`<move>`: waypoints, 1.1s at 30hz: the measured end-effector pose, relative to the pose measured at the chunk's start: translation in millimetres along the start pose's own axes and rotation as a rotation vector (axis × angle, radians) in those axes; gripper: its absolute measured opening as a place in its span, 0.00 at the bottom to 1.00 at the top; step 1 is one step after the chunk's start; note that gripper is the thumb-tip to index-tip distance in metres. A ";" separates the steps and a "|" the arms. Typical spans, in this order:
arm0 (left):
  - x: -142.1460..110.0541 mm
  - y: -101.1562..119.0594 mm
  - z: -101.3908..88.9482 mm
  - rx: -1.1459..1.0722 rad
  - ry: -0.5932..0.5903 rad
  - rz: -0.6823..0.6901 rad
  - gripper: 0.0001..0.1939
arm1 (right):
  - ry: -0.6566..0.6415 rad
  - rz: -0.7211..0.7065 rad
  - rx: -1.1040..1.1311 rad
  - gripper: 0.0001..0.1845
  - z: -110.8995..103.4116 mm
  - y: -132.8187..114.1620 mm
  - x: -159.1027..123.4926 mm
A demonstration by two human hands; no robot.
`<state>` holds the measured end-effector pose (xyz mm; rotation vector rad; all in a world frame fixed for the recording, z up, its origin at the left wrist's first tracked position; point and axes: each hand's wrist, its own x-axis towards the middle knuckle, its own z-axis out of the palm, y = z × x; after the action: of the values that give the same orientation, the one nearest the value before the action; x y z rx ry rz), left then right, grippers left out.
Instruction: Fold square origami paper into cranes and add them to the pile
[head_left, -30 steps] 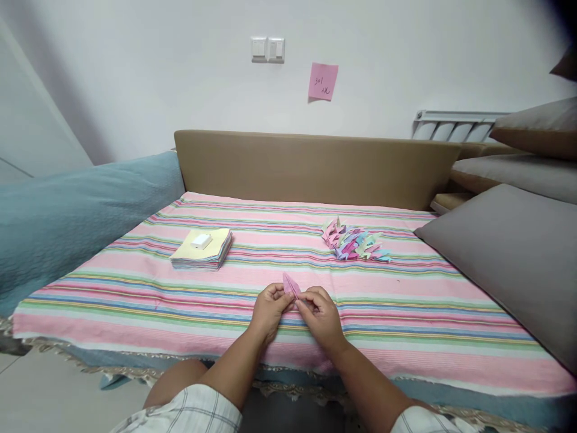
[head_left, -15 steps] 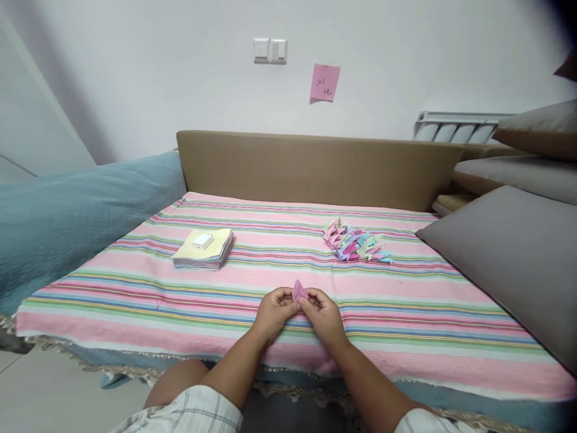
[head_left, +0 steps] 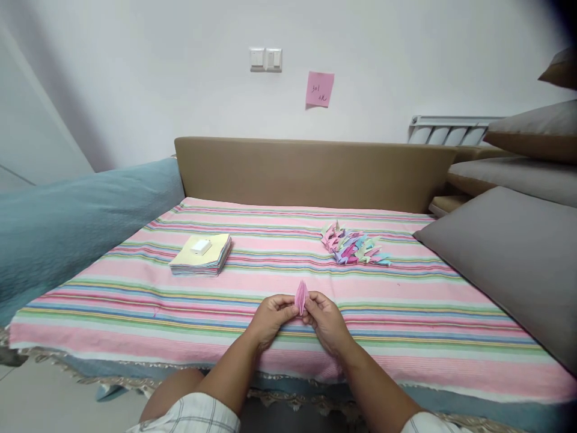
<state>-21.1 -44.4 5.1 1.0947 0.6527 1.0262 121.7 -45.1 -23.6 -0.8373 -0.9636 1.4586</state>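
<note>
Between my hands, low in the middle of the head view, is a small folded piece of pink paper (head_left: 301, 297), pointed at the top and pleated down its face. My left hand (head_left: 273, 320) pinches its left side between thumb and fingers. On the other side my right hand (head_left: 325, 320) grips it the same way. The fingertips behind the paper are partly hidden. Beyond my right hand lies a heap of folded paper pieces (head_left: 354, 245) in pink, purple, blue and green. A stack of square paper sheets (head_left: 216, 247), yellow on top, rests to the far left.
A small white box (head_left: 201, 246) sits on the paper stack. Striped cloth (head_left: 270, 273) covers the seat. Grey cushions (head_left: 509, 240) pile up at the right, a blue-covered armrest (head_left: 90, 210) borders the left, and a brown backrest (head_left: 311, 174) stands behind.
The pink paper has turned and now shows its layered folds, and it stands taller between my fingers. Both hands still hold it. The whole view has shifted slightly.
</note>
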 end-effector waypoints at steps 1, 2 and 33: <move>0.3 -0.8 0.3 -0.003 0.011 0.000 0.14 | 0.000 -0.003 0.003 0.20 0.3 -0.1 0.0; 0.5 -1.6 0.9 -0.004 0.040 -0.001 0.14 | 0.000 -0.009 0.001 0.20 0.6 0.0 -0.1; 1.0 -5.0 4.4 0.134 0.233 0.130 0.15 | -0.038 -0.055 -0.081 0.19 0.2 0.4 -1.1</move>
<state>-15.3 -45.8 2.0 1.1547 0.8558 1.2483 121.4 -46.2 -23.9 -0.8378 -1.0720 1.4007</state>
